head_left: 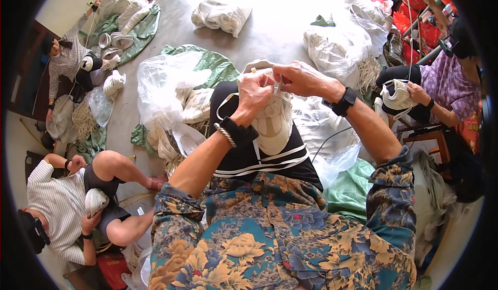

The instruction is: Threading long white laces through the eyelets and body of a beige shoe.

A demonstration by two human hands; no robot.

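Observation:
A beige and white sneaker (273,126) rests on my lap, its toe toward me and its collar away. My left hand (255,92) is closed at the sneaker's lacing area, pinching a white shoelace (222,106) that loops out to the left. From the right, my right hand (306,79) reaches over the tongue, thumb and forefinger pinched on the lace near the eyelets. The fingertips partly hide the eyelets. White strands (259,161) lie across my dark trousers below the toe.
Clear plastic bags (168,85) and shoes lie on green sheeting at left; more bags (337,46) and a lace bundle (369,75) are at right. A wrapped bundle (220,18) sits ahead. Several co-workers sit around, one at right holding a white shoe (398,95).

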